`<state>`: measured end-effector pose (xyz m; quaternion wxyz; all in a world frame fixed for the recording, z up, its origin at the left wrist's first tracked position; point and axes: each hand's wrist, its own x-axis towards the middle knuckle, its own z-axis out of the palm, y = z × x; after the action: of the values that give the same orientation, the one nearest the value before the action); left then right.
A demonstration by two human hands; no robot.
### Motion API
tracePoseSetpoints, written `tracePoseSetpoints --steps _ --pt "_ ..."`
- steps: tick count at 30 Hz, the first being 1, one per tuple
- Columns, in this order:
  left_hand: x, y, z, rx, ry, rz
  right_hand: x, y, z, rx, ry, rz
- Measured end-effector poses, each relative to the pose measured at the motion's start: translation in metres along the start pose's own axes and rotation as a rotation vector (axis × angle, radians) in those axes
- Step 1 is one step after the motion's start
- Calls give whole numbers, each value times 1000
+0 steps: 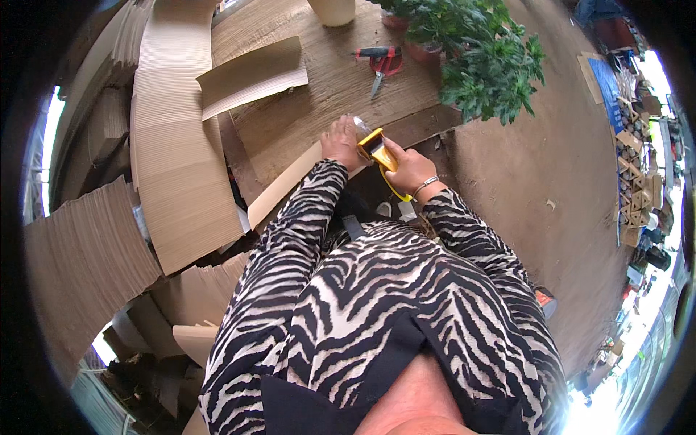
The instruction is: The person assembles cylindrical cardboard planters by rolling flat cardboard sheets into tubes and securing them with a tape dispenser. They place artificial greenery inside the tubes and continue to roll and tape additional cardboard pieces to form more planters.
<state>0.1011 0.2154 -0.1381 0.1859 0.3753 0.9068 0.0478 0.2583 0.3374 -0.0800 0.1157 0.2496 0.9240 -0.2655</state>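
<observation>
My right hand is closed around the handle of a yellow tape dispenser with a dark front part. Something clear and shiny, perhaps its tape roll, shows just beyond the tool. Close to its left side, my left hand grips the end of a narrow cardboard sheet. That sheet slants down to the left, partly behind my left forearm. The undersides of my left fingers are hidden. Both hands are at the near edge of a wooden table.
Long stacks of cardboard sheets stand at my left. One loose curved sheet lies on the table. Farther off are red-handled shears, a leafy green plant and a pale pot. Brown floor stretches to the right.
</observation>
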Motion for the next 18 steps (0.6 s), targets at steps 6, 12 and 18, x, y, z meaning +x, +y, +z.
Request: tracePoseSetpoints --steps 6,12,18 --pt "5 -6 6 -17 5 -29 -46 -9 -38 86 59 -44" --pt "5 -4 -18 -64 -117 -41 -111 36 -28 48 106 -69" --pt "49 -35 -27 -261 -254 39 -57 51 29 7 20 7"
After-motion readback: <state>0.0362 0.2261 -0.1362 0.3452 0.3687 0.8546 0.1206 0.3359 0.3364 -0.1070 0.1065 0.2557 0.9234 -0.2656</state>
